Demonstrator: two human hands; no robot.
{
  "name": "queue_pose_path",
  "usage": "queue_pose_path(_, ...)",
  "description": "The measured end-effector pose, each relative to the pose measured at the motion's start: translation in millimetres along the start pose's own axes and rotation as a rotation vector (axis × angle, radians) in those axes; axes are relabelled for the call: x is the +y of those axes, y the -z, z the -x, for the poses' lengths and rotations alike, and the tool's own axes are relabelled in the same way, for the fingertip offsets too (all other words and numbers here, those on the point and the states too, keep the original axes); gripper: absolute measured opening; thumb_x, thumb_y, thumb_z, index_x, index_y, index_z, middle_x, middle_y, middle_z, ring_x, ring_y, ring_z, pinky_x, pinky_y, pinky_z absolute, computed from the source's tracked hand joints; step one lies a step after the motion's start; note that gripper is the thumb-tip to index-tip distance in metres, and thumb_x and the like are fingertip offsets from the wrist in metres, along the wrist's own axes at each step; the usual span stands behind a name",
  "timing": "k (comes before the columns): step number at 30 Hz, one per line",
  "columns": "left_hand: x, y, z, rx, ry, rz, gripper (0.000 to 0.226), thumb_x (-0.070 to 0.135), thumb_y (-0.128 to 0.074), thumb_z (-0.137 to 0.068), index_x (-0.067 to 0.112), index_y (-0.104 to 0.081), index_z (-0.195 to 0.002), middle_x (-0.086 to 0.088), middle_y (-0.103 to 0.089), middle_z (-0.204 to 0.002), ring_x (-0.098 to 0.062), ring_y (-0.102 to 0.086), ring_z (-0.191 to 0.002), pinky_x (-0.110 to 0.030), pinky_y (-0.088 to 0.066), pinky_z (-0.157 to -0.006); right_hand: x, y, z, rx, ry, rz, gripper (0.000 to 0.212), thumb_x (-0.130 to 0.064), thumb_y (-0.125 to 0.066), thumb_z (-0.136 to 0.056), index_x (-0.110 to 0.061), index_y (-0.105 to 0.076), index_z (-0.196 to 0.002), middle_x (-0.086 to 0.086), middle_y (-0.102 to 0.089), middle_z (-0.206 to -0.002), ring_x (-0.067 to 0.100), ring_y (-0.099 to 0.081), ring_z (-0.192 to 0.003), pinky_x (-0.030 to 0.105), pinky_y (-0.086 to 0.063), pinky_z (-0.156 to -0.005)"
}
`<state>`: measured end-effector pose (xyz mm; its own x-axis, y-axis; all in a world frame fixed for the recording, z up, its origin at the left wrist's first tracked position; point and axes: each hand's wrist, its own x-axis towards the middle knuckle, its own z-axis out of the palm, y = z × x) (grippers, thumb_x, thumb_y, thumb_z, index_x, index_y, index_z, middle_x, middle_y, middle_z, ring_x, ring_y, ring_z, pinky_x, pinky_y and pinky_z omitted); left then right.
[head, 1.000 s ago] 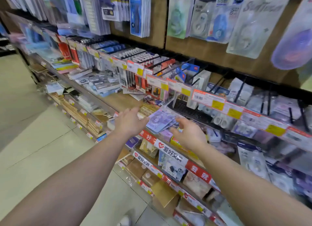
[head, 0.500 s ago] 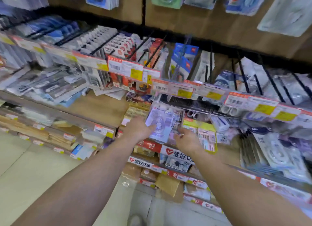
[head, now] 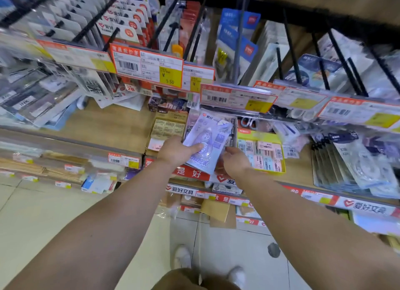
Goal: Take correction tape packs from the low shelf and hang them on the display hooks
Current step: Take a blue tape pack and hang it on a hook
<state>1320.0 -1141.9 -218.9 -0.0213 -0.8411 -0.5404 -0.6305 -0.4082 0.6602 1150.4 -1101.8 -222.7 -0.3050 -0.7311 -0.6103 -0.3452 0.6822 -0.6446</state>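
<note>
A small stack of purple correction tape packs is lifted just above the wooden low shelf, in front of the box it stood in. My left hand grips the stack from the left, thumb across the front pack. My right hand is at the stack's lower right corner, thumb at the edge and fingers curled beneath it. Black display hooks and a grey display hook reach out above the price-tag rail, most of them loaded with carded goods.
An orange and yellow price-tag rail overhangs the shelf. A beige eraser box sits left of the packs, a yellow eraser tray right. More clear packs lie far right. My shoes stand on the tiled floor.
My view has dropped and closed in on the shelf. My left hand has taken hold of the purple stack and raised it, and my right hand has come in under its corner.
</note>
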Motion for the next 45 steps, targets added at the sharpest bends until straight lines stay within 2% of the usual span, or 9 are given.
queue_pose_path(5,-3.7,2.0,6.7,0.000,-0.010,0.094,0.040,0.048,-0.070,-0.088,0.013,-0.064,-0.106,-0.002,-0.061,-0.108,-0.026,-0.059,-0.097,-0.036,-0.050,-0.087,-6.8,-11.8,14.2,-0.004,0.016,-0.103,0.021,-0.019,-0.041,-0.103,-0.016,-0.061,-0.099,0.010,-0.063,-0.075,0.030,-0.058,-0.069,0.033,-0.044,-0.053)
queue_pose_path(10,-21.5,-1.1,15.0,0.005,0.014,0.252,0.028,0.050,-0.077,-0.080,0.024,-0.071,-0.088,-0.002,-0.072,-0.099,-0.024,-0.068,-0.092,-0.038,-0.056,-0.086,2.1,-10.5,25.4,-0.033,-0.007,-0.195,0.024,-0.026,-0.043,-0.104,-0.010,-0.059,-0.112,0.008,-0.060,-0.074,0.022,-0.054,-0.058,0.031,-0.048,-0.058)
queue_pose_path(14,-34.3,-14.0,36.6,-0.002,0.034,0.321,0.050,0.051,-0.079,-0.076,0.015,-0.072,-0.109,-0.005,-0.071,-0.106,-0.020,-0.063,-0.088,-0.028,-0.045,-0.070,21.3,-2.5,39.4,-0.051,0.011,-0.305,0.023,-0.025,-0.044,-0.105,-0.008,-0.058,-0.102,0.011,-0.056,-0.077,0.022,-0.048,-0.057,0.029,-0.038,-0.054)
queue_pose_path(21,-16.9,-59.6,94.4,0.037,-0.103,0.385,0.034,0.041,-0.079,-0.082,0.019,-0.068,-0.105,0.008,-0.067,-0.099,-0.014,-0.062,-0.094,-0.029,-0.049,-0.078,64.7,36.4,73.8,-0.036,0.018,-0.545,0.018,-0.020,-0.054,-0.100,-0.007,-0.059,-0.111,0.014,-0.070,-0.110,0.035,-0.069,-0.100,0.053,-0.055,-0.092)
queue_pose_path(26,12.4,-114.9,144.1,0.083,-0.183,0.456,0.033,0.036,-0.080,-0.082,0.012,-0.065,-0.100,0.001,-0.071,-0.097,-0.013,-0.065,-0.083,-0.028,-0.047,-0.072,113.1,96.1,110.5,-0.054,0.097,-0.683,0.012,-0.014,-0.057,-0.097,-0.009,-0.067,-0.102,0.011,-0.074,-0.103,0.031,-0.071,-0.095,0.047,-0.057,-0.087)
queue_pose_path(31,48.2,-179.3,212.1,0.063,-0.243,0.527,0.060,0.053,-0.083,-0.063,0.014,-0.069,-0.107,-0.001,-0.075,-0.098,-0.021,-0.072,-0.089,-0.038,-0.059,-0.078,167.6,165.3,151.6,0.046,0.150,-0.710,0.052,-0.026,-0.078,-0.075,-0.005,-0.061,-0.119,0.010,-0.074,-0.107,0.030,-0.071,-0.099,0.049,-0.056,-0.092)
queue_pose_path(34,72.8,-209.5,246.4,0.041,-0.298,0.571,0.044,0.039,-0.081,-0.080,0.012,-0.066,-0.111,-0.001,-0.073,-0.102,-0.015,-0.070,-0.085,-0.026,-0.051,-0.062,190.6,207.7,176.8,0.090,0.201,-0.711,0.061,-0.032,-0.083,-0.071,-0.005,-0.061,-0.121,0.010,-0.074,-0.106,0.029,-0.071,-0.096,0.047,-0.056,-0.092)
queue_pose_path(40,122.8,-219.9,298.2,0.056,-0.401,0.612,0.022,0.029,-0.078,-0.084,0.017,-0.067,-0.099,0.001,-0.073,-0.093,-0.020,-0.069,-0.086,-0.030,-0.049,-0.067,196.2,281.4,219.9,0.188,0.420,-0.661,0.010,-0.014,-0.073,-0.088,-0.014,-0.065,-0.095,0.002,-0.072,-0.081,0.014,-0.064,-0.064,0.023,-0.049,-0.055)
queue_pose_path(45,152.5,-194.1,314.4,0.172,-0.498,0.604,0.028,0.029,-0.080,-0.082,0.014,-0.067,-0.101,-0.003,-0.073,-0.097,-0.021,-0.070,-0.084,-0.031,-0.051,-0.068,176.4,318.7,236.0,0.232,0.531,-0.671,0.025,-0.018,-0.075,-0.086,-0.012,-0.061,-0.107,0.003,-0.072,-0.096,0.015,-0.068,-0.078,0.030,-0.053,-0.071)
